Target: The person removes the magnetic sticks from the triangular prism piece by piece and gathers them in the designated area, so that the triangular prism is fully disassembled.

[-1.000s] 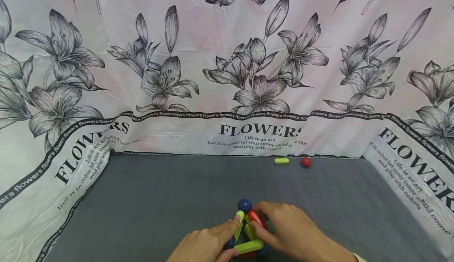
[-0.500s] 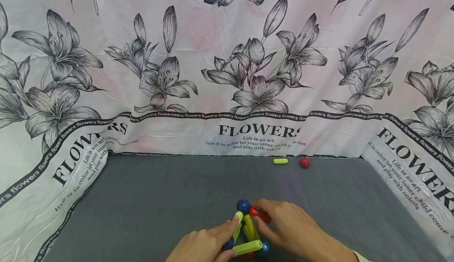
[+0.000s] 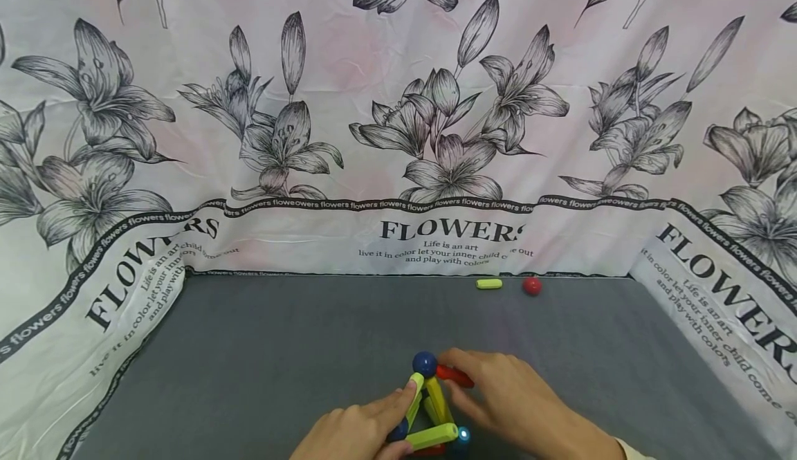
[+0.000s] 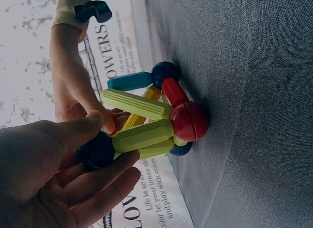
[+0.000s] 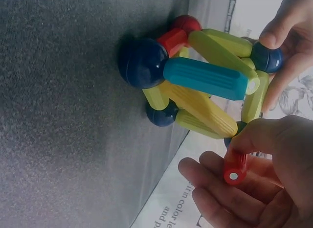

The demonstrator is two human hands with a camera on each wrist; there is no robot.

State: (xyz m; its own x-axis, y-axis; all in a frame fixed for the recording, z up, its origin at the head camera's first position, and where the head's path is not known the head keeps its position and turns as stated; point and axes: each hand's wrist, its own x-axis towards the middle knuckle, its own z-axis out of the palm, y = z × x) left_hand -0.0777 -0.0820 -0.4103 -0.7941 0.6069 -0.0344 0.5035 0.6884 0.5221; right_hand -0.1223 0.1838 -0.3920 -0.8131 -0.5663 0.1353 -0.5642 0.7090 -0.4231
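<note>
A magnetic frame of rods and balls stands on the dark cloth. My left hand [image 3: 355, 432] holds a dark blue ball [image 4: 95, 150] at one upper corner between thumb and fingers. My right hand [image 3: 510, 398] pinches a short red rod [image 5: 235, 169], whose free end shows a silvery disc. The rod's other end meets another blue ball [image 3: 425, 364]. Yellow-green rods [image 4: 144, 135], a yellow rod [image 5: 200, 108] and a lower red rod [image 4: 174, 92] make up the sides. From a low blue ball [image 5: 144, 63] a teal rod [image 5: 205, 79] rises with its end free. A red ball [image 4: 190, 121] forms another base corner.
Near the back edge of the grey cloth [image 3: 280, 335] lie a loose yellow-green rod [image 3: 488, 283] and a red ball [image 3: 532, 286]. Behind them hangs a flower-printed curtain [image 3: 336, 238], which also borders the cloth at both sides.
The red rod in my right hand has swung from a downward slope to a flatter, rightward line, uncovering more of the yellow rod. My left hand keeps its hold. The head view has shifted slightly.
</note>
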